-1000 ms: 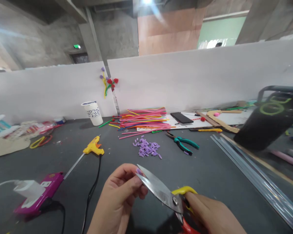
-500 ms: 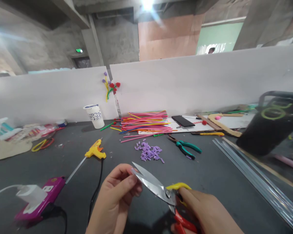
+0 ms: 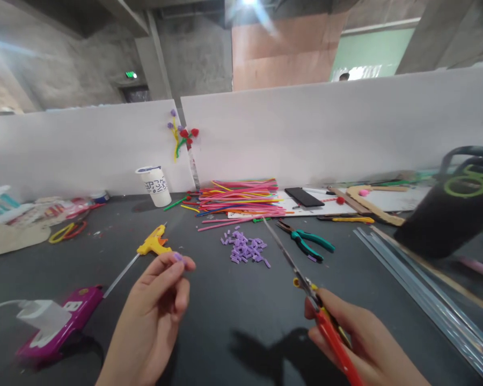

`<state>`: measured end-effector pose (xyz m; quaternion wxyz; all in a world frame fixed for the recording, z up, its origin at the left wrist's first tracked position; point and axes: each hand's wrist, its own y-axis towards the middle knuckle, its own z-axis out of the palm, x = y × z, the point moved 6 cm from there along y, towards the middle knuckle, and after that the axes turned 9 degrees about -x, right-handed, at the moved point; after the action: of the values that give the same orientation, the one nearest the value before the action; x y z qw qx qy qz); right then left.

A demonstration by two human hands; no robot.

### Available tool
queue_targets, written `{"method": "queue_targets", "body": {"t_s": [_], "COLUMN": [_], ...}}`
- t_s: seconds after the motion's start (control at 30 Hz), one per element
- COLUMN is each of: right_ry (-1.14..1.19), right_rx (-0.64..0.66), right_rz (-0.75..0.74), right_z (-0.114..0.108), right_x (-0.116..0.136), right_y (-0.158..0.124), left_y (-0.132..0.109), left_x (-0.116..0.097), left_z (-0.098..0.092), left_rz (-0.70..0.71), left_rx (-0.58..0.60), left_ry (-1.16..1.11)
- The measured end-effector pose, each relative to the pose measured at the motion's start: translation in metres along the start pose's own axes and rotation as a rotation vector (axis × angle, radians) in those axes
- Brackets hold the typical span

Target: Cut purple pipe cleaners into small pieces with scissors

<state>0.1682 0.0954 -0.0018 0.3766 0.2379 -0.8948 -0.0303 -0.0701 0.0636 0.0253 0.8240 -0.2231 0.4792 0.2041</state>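
Note:
My left hand [image 3: 156, 308] is closed in a pinch, holding a small purple pipe cleaner piece [image 3: 178, 257] between thumb and forefinger. It is above the table, just in front of the yellow glue gun [image 3: 153, 241]. In my right hand [image 3: 346, 329] is a pair of scissors [image 3: 292, 262] with red and yellow handles. The blades are seen edge-on and point away from me, apart from the left hand. Beyond the two hands lies a heap of short purple pipe cleaner pieces [image 3: 244, 247]. Pliers [image 3: 306, 239] with teal handles rest to the right of the heap.
Long coloured pipe cleaners [image 3: 237, 198] are stacked near the white partition [image 3: 306, 134]. A paper cup [image 3: 156, 187] stands at the left. A purple power strip [image 3: 60, 327] lies front left. Clear sticks [image 3: 418, 300] and a black bottle [image 3: 446, 209] are on the right.
My hands have moved apart. The left went left and up with the purple piece. The right turned the scissors away, and their blades no longer reach the left fingers.

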Motion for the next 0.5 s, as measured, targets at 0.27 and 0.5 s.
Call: {"method": "queue_targets", "body": {"t_s": [0.27, 0.5], "right_ry": [-0.089, -0.156], "right_rx": [0.103, 0.097], "right_rz": [-0.128, -0.215], "right_z": [0.014, 0.019], "right_x": [0.018, 0.022], "right_y": [-0.007, -0.018], "left_y": [-0.024, -0.033], "left_x": [0.027, 0.034], "left_z": [0.025, 0.027], "left_rz": [-0.088, -0.125], "left_rx": [0.212, 0.197], "left_ry": [0.123, 0.023]}}
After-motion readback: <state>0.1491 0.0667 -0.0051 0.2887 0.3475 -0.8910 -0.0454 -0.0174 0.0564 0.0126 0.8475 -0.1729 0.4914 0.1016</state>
